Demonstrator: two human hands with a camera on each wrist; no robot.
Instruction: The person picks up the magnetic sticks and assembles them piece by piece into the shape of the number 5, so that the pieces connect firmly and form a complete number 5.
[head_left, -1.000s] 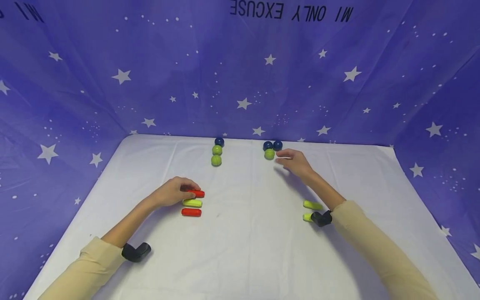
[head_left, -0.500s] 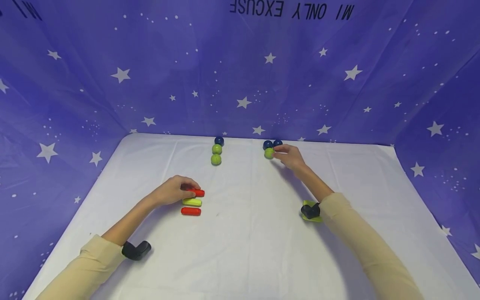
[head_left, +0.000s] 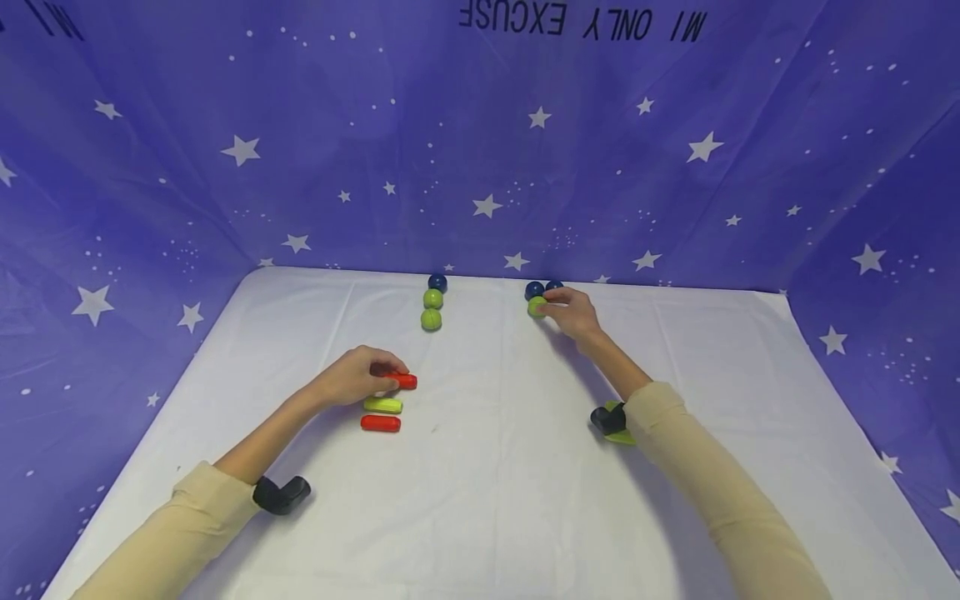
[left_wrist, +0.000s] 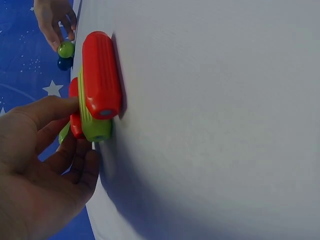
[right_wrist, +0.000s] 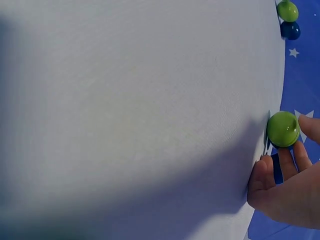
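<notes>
In the head view my left hand (head_left: 356, 375) pinches the farthest red ribbed plastic cylinder (head_left: 406, 381) between thumb and fingers. Nearer to me lie a yellow-green cylinder (head_left: 383, 406) and a second red cylinder (head_left: 381, 423), both apart from it; that nearer red one (left_wrist: 101, 75) looks large in the left wrist view. At the back of the table, my right hand (head_left: 573, 315) has thumb and fingertips on either side of a green ball (right_wrist: 283, 129). Two dark blue balls sit right behind it, one (head_left: 535, 290) in plain sight, the other (head_left: 554, 286) partly covered by the hand.
Left of centre at the back, a dark blue ball (head_left: 438, 283) and two green balls, one far (head_left: 432, 298) and one near (head_left: 431, 319), form a line. Yellow-green cylinders (head_left: 619, 437) lie mostly hidden under the right wrist camera (head_left: 609, 419). A starry blue curtain (head_left: 405, 150) borders the white table (head_left: 465, 517).
My right hand has moved left and closed its fingers on the green ball. My left hand has shifted the far red cylinder slightly away and right, off the yellow-green one.
</notes>
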